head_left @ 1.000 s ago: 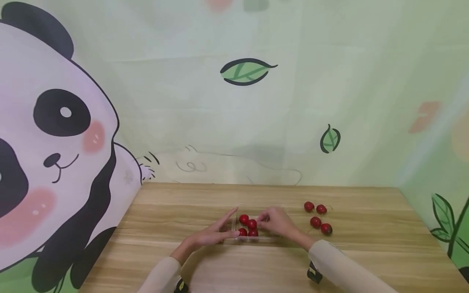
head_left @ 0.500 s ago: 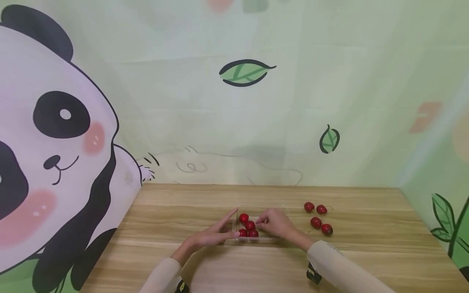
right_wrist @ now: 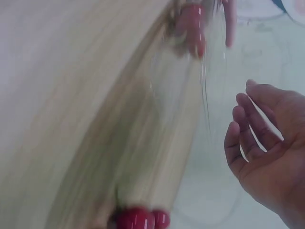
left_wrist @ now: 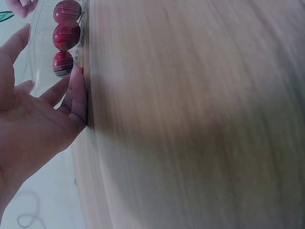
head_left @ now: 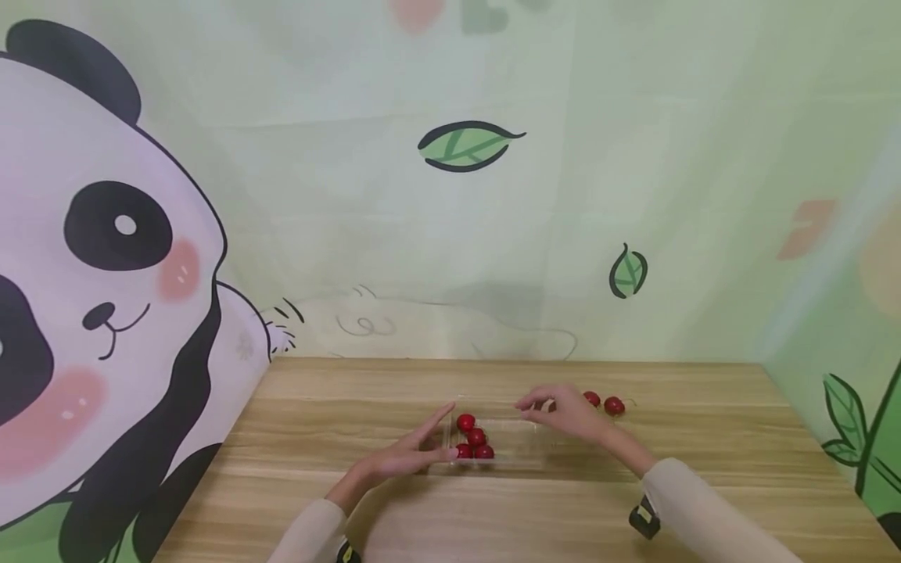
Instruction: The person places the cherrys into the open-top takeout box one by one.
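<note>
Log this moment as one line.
left hand: touches clear container | right hand: near container, holds nothing | four cherries visible inside | other cherries on table

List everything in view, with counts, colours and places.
Boxed cherries: four, red, left part of the box
Loose cherries: at least two, red, on the table beyond the right hand
Box: one, clear, mid-table
Table: one, light wood-brown, below the backdrop
Backdrop: one, pale green, behind the table
Panda print: one, black and white, backdrop's left
Leaf prints: two, green, mid-backdrop
Plant print: one, green, far right
Sleeves: two, pale beige, forearms
Wrist devices: two, black, under the wrists
Left hand: one, bare, touching the box's left end
Right hand: one, bare, near the box's far right
</note>
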The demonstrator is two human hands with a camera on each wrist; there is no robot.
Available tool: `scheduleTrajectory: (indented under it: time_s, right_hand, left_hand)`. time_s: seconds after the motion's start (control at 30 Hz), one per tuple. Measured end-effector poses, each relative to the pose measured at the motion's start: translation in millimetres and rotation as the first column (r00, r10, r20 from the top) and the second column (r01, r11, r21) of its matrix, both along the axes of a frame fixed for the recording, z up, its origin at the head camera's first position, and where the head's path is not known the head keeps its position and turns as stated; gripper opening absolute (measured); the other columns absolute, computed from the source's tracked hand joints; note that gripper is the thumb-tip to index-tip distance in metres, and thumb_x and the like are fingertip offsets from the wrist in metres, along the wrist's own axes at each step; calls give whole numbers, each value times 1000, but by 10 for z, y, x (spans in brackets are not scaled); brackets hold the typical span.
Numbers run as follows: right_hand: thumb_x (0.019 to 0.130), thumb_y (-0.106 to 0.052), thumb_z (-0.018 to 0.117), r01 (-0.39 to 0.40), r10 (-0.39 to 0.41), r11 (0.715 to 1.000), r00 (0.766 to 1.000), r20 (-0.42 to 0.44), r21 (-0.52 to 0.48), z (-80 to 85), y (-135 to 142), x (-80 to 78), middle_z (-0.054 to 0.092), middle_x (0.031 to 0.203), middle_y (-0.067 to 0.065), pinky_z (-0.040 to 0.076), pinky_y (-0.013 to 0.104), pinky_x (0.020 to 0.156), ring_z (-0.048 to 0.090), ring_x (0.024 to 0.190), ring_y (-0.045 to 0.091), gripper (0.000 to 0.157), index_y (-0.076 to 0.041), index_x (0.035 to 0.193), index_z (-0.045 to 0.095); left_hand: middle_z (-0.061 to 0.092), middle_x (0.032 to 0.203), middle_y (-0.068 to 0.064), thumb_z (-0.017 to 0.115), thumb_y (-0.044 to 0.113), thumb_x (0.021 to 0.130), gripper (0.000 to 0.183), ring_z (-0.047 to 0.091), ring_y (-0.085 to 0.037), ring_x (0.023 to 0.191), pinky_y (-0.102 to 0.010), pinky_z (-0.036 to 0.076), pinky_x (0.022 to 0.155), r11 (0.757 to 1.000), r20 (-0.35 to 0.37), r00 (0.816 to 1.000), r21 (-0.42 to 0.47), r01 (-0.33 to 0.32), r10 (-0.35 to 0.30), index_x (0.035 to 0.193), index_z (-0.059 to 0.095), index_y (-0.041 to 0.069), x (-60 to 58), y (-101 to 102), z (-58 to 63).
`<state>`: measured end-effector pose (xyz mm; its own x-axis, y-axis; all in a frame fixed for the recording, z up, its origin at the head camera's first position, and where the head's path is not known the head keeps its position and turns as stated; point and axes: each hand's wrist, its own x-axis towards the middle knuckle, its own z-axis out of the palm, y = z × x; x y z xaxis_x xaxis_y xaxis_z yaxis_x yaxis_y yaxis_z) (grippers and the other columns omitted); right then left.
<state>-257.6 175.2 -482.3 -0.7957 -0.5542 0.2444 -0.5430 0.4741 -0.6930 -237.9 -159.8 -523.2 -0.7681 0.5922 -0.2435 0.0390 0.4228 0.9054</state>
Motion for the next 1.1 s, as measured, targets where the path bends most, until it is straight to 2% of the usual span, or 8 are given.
scheduleTrajectory:
  time_s: [0.1, 0.2, 0.33, 0.5, 0.67, 0.8, 0.9, 1.1]
  right_hand:
    - [95, -11, 72, 53, -53, 998, 999, -4, 18, 45, 233, -39, 79, 103, 11, 56, 23, 75, 66, 89, 5, 15, -5, 107, 78]
    - [96, -13, 71, 106, -106, 994, 994, 0, 35, 73, 464, -70, 79, 102, 9, 56, 23, 75, 64, 87, 2, 16, -5, 108, 78]
    - [96, -14, 71, 153, -153, 987, 988, 8, 50, 83, 766, -103, 79, 102, 9, 57, 23, 76, 65, 85, 2, 19, -4, 110, 77]
    - [96, -12, 70, 227, -228, 972, 974, 3, 60, -11, 1115, -147, 78, 107, 13, 55, 23, 77, 65, 91, 2, 20, -2, 113, 76]
    - [95, -9, 71, 320, -318, 946, 947, -45, 57, -208, 1352, -191, 76, 112, 18, 56, 26, 78, 69, 100, 21, 19, 0, 111, 76]
    - [96, -6, 69, 365, -364, 928, 931, -24, 69, -355, 1443, -187, 74, 117, 22, 58, 41, 87, 67, 109, 39, 18, 1, 111, 75]
    - [98, -7, 66, 375, -379, 922, 925, 21, 93, -432, 1481, -174, 72, 121, 23, 56, 51, 92, 65, 113, 44, 20, 1, 115, 74]
    - [98, -6, 65, 356, -362, 931, 930, 68, 87, -505, 1488, -129, 71, 122, 25, 53, 59, 96, 63, 117, 46, 21, 1, 116, 73]
  left_hand:
    - [19, 168, -27, 63, 48, 99, 87, 23, -50, 153, -60, 44, 109, 1000, -3, 1000, -5, -4, 4, 165, 8, 36, 3, -14, -5]
    - [20, 168, -26, 63, 48, 99, 86, 23, -50, 153, -63, 41, 111, 1000, -1, 1000, -11, -9, 8, 165, 9, 37, 8, -27, -10]
    - [20, 167, -27, 63, 47, 99, 86, 25, -50, 151, -49, 52, 99, 1000, 2, 1000, -6, -11, 11, 165, 9, 35, 11, -33, -6]
    - [20, 167, -26, 63, 46, 100, 85, 30, -48, 150, -38, 53, 91, 1000, 9, 1000, -8, -8, 9, 165, 9, 38, 9, -20, 4]
    - [21, 167, -26, 63, 45, 100, 85, 39, -44, 145, -36, 53, 89, 1000, 6, 1000, -6, -10, 11, 164, 9, 39, 2, -2, 10]
    - [21, 167, -27, 63, 45, 100, 86, 42, -44, 143, -35, 53, 86, 1000, 2, 1000, -7, -10, 10, 165, 8, 37, 1, 5, 2]
    - [21, 167, -27, 64, 46, 99, 87, 44, -43, 142, -35, 54, 86, 1000, 2, 1000, -7, -9, 9, 165, 8, 37, -4, 3, -6]
    - [21, 167, -25, 64, 45, 100, 88, 48, -40, 139, -35, 54, 86, 1000, 13, 1000, 3, -8, 8, 165, 6, 36, 0, -6, 4]
